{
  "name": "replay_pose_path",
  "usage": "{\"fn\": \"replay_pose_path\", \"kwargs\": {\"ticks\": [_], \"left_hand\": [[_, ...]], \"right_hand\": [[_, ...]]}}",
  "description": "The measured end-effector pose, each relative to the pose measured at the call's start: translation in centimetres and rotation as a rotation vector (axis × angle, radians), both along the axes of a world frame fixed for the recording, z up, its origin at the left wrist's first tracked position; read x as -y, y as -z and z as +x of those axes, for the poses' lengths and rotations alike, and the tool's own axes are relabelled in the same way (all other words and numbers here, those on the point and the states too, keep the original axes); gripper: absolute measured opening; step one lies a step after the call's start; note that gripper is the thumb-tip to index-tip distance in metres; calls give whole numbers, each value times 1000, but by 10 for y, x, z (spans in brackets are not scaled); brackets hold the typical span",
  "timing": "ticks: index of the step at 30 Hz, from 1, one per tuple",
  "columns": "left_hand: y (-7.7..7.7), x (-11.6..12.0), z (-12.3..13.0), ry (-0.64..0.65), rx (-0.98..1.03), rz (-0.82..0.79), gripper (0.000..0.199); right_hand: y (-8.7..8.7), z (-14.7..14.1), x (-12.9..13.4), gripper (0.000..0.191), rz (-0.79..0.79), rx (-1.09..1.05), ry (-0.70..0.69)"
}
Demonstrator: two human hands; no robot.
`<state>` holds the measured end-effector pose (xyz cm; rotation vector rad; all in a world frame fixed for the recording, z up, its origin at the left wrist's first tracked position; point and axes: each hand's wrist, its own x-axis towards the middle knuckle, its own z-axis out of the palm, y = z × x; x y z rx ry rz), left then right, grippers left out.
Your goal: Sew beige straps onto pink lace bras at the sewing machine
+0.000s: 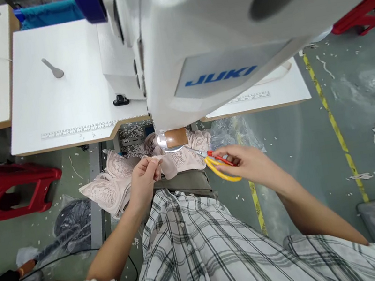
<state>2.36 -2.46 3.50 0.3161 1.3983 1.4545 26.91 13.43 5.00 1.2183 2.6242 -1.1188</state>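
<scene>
Scissors [210, 164] sit in the right hand [251, 162], fingers curled round the handles, while I have the left hand [143, 178] pinching a pale fabric strip [168, 166] between thumb and forefinger, beside the pale lacework [103, 192] near the lower end of the sewing machine [205, 28]. I judge this to be a trimming step, though I can't tell whether the blades are parted or touching anything. To my mind the next move calls for keeping that strip taut and the tips off the lacework.

Bright, even indoor light, faint shadows, wide-angle distortion (edges stretched)
</scene>
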Motion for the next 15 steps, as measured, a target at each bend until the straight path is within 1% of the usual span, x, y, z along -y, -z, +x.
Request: {"fn": "replay_pose_path", "kwargs": {"ticks": [2,4,5,6,7,8,9,10,11,12,13,14,15], "left_hand": [[-1,-2,2,22,7,-7,31],[-5,-4,2,57,-22,-17,37],[-9,-6,0,106,-21,-27,42],[-13,-8,-1,181,5,-43,39],[-17,-9,-3,232,15,-47,36],[-22,-11,-5,277,4,-61,39],[-26,-13,-5,329,-20,-85,45],[-30,-15,-4,382,-54,-111,50],[-33,-16,-2,444,-92,-141,52],[-35,-17,1,515,-130,-172,53],[-35,-18,3,588,-168,-199,53],[-35,-19,5,660,-207,-217,54],[-35,-19,5,715,-258,-230,55]], "right_hand": [[1,-6,-36,38,204,11,33],[0,-17,-76,41,384,-16,44],[-3,-22,-94,41,445,-28,39],[-8,-26,-107,42,498,-45,22],[-12,-30,-114,43,557,-84,34],[-16,-34,-112,43,605,-143,53],[-17,-39,-102,43,621,-222,36],[-15,-44,-86,42,610,-312,-10],[-11,-49,-65,40,553,-388,-175],[-6,-54,-43,39,487,-449,-379],[0,-59,-22,37,446,-470,-559],[5,-64,-6,30,393,-479,-653],[9,-67,5,22,295,-501,-664]]}}
